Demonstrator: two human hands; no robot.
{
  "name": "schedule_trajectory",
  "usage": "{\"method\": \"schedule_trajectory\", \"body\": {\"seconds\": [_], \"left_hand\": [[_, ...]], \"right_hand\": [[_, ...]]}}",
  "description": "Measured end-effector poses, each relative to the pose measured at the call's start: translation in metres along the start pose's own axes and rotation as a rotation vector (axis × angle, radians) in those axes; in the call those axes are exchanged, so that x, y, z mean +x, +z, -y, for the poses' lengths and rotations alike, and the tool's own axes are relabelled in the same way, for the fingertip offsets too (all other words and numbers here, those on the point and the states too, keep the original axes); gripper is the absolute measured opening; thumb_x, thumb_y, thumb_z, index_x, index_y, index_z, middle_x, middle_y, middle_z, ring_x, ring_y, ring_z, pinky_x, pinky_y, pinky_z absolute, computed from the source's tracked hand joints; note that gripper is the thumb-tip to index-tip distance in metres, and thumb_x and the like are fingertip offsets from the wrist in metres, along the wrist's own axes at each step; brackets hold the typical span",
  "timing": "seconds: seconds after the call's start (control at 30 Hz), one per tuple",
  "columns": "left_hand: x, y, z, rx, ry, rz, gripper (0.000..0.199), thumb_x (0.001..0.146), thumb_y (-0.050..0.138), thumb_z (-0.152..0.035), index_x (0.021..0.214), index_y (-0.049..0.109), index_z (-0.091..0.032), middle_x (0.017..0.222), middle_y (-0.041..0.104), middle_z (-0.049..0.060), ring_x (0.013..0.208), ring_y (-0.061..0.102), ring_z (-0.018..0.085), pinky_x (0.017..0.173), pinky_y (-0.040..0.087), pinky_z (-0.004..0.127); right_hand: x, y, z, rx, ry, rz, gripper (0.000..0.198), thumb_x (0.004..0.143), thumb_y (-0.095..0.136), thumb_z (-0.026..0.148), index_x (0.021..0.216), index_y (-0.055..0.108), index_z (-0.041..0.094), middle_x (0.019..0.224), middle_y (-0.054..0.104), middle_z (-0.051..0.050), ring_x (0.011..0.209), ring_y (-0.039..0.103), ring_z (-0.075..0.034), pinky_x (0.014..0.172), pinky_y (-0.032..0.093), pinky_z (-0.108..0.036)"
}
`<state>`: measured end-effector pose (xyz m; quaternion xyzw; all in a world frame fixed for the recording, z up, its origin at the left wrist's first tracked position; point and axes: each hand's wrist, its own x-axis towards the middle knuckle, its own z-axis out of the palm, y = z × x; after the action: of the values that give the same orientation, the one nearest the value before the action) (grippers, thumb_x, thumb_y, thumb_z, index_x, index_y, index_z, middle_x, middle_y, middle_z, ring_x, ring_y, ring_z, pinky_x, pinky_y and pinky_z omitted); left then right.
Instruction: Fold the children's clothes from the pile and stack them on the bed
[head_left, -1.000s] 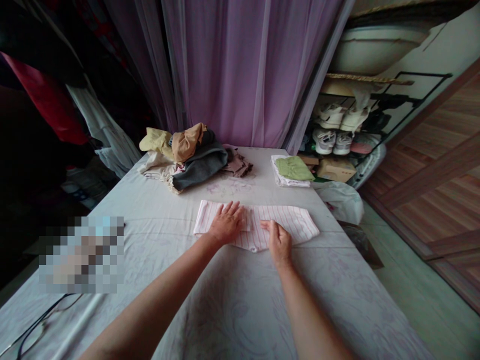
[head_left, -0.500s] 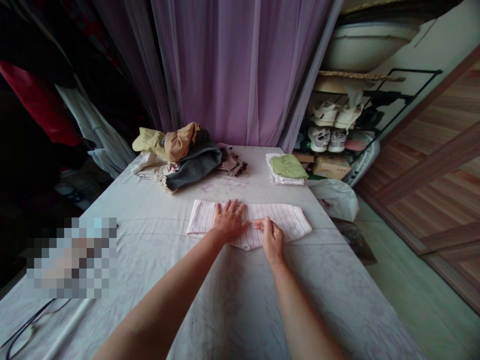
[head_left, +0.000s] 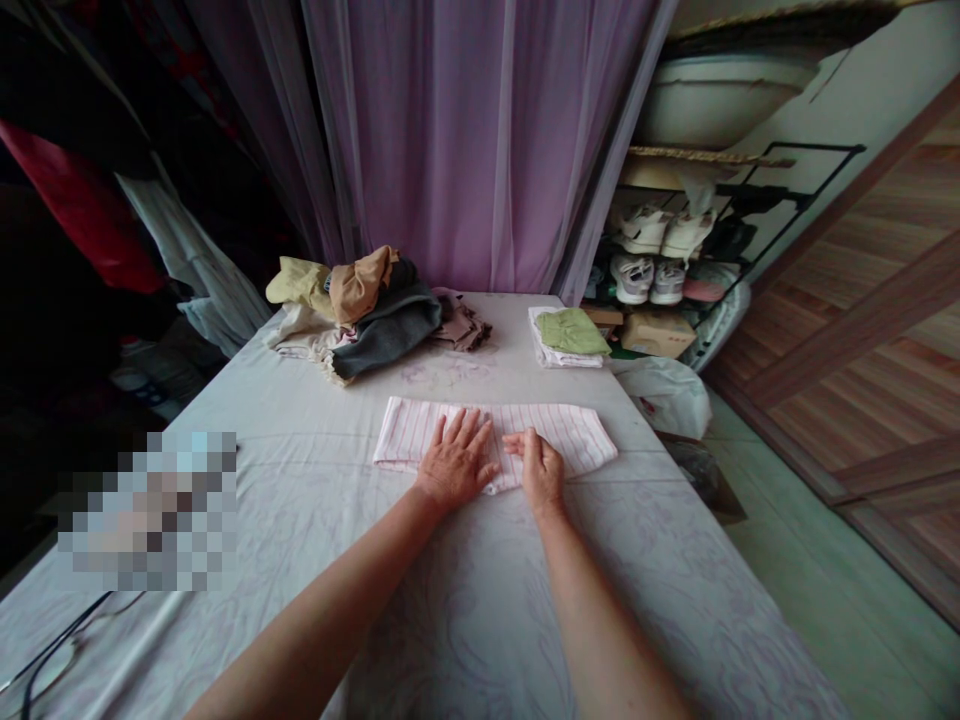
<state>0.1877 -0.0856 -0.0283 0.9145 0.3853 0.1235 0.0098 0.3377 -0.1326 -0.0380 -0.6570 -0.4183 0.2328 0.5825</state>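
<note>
A white garment with pink stripes (head_left: 581, 435) lies folded into a long flat shape across the table in front of me; its exact kind is not clear. My left hand (head_left: 456, 462) presses flat on its left-middle part, fingers spread apart. Close by on the right, my right hand (head_left: 541, 468) is at the garment's near side. Its fingers point left and its thumb is bent against them, closed on the cloth; the exact pinch is partly hidden.
Crumpled clothes (head_left: 390, 325) are heaped at the table's far left. Folded clothes with a green piece on top (head_left: 574, 332) lie far right. A purple curtain (head_left: 450, 150) hangs behind. Right of the table (head_left: 637, 560) stand a shoe rack (head_left: 810, 195) and a plastic bag (head_left: 671, 395).
My left hand has slid a little toward me on the striped garment, its fingers more spread. My right hand stays nearly in place, and the view has shifted slightly.
</note>
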Motion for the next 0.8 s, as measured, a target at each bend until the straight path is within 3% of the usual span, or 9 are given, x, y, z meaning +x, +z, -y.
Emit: {"method": "schedule_trajectory", "body": {"seconds": [0.1,0.2,0.33,0.43,0.57,0.8], "left_hand": [[-0.006,0.0,-0.001,-0.025,0.003,0.017,0.069,0.092,0.043,-0.06,0.149,0.037,-0.022,0.16,0.028,0.011,0.147,0.021,0.032,0.119,0.018,0.054],[-0.013,-0.002,0.005,-0.095,0.047,-0.005,0.056,0.096,0.041,-0.051,0.144,0.044,-0.021,0.158,0.032,0.01,0.147,0.022,0.03,0.119,0.02,0.054],[-0.029,-0.009,0.024,-0.204,0.159,-0.045,0.04,0.092,0.052,-0.05,0.118,0.064,-0.023,0.152,0.042,0.009,0.146,0.024,0.031,0.118,0.02,0.056],[-0.038,-0.014,0.034,-0.231,0.173,-0.025,0.027,0.086,0.064,-0.046,0.102,0.069,-0.025,0.146,0.05,0.008,0.144,0.03,0.033,0.116,0.021,0.059],[-0.038,-0.015,0.036,-0.245,0.126,-0.022,0.013,0.089,0.061,-0.032,0.095,0.071,-0.025,0.139,0.057,0.005,0.139,0.038,0.03,0.115,0.026,0.058],[-0.031,-0.011,0.035,-0.364,0.082,-0.085,0.013,0.09,0.059,-0.03,0.091,0.07,-0.023,0.13,0.064,0.006,0.125,0.053,0.026,0.109,0.035,0.05]], "right_hand": [[0.0,-0.001,0.0,-0.021,-0.03,0.007,0.064,0.09,0.031,0.068,0.077,0.07,0.019,0.074,0.075,-0.009,0.072,0.07,-0.021,0.074,0.055,-0.034],[-0.003,-0.004,0.001,-0.065,-0.095,0.024,0.056,0.091,0.034,0.06,0.077,0.07,0.02,0.076,0.075,-0.009,0.072,0.07,-0.021,0.072,0.055,-0.032],[-0.015,-0.014,0.001,-0.187,-0.255,0.099,0.029,0.086,0.051,0.043,0.082,0.07,0.021,0.082,0.075,-0.007,0.079,0.07,-0.022,0.074,0.055,-0.032],[-0.024,-0.02,0.001,-0.2,-0.402,0.196,0.014,0.081,0.055,0.029,0.082,0.067,0.023,0.085,0.074,-0.005,0.084,0.069,-0.021,0.08,0.054,-0.033],[-0.032,-0.022,0.002,-0.285,-0.542,0.266,0.01,0.079,0.057,0.02,0.079,0.066,0.023,0.093,0.073,-0.007,0.09,0.068,-0.021,0.083,0.053,-0.036],[-0.038,-0.014,0.004,-0.529,-0.6,0.263,0.008,0.083,0.059,0.021,0.083,0.067,0.023,0.094,0.072,-0.006,0.092,0.065,-0.021,0.084,0.049,-0.035]]}}
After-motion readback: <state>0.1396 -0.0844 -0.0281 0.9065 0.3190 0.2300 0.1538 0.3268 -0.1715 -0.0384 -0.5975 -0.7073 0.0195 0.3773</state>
